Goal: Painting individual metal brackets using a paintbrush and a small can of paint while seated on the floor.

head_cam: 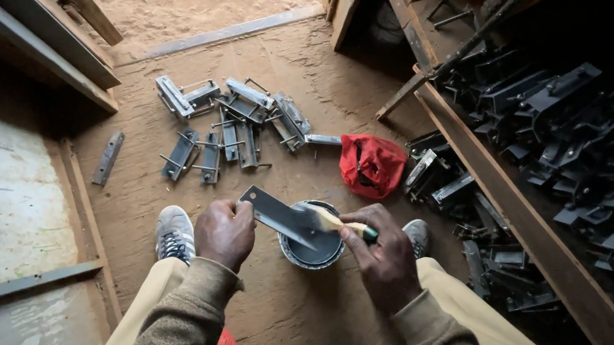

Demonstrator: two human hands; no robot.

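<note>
My left hand point(224, 231) grips one end of a flat grey metal bracket point(278, 215), holding it level over a small round can of dark grey paint point(312, 251) that stands on the floor between my feet. My right hand point(381, 255) holds a paintbrush point(334, 222) with a green handle; its pale bristles rest on the bracket's top face above the can.
Several grey-painted metal brackets point(230, 124) lie spread on the brown floor ahead. A red plastic bag point(371, 164) sits beside them. A pile of dark metal parts point(565, 137) fills the right side behind a wooden beam point(533, 239). A lone metal strip point(108, 157) lies left.
</note>
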